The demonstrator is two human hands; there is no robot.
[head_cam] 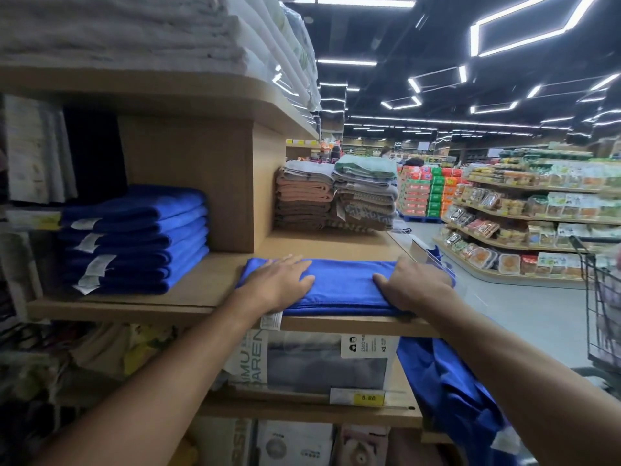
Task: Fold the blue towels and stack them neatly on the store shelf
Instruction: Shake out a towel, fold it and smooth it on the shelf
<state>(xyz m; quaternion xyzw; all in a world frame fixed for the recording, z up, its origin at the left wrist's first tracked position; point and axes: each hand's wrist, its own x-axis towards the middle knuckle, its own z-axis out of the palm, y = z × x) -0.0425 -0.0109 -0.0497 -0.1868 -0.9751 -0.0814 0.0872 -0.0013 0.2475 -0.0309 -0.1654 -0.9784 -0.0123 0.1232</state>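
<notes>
A folded blue towel (342, 285) lies flat on the wooden store shelf (188, 306), near its front edge. My left hand (277, 280) rests flat on the towel's left end, fingers straight. My right hand (411, 282) presses on the right end, its fingertips bent over the front fold. A stack of several folded blue towels (134, 240) with white tags stands further left on the same shelf. More loose blue cloth (447, 391) hangs down below the shelf at the right.
A wooden divider (215, 183) separates the blue stack from brown, grey and green towel piles (336, 196) behind. White linens fill the upper shelf. Packaged bedding (309, 361) sits on the shelf below. A shopping cart (601, 307) stands at the right, by the aisle.
</notes>
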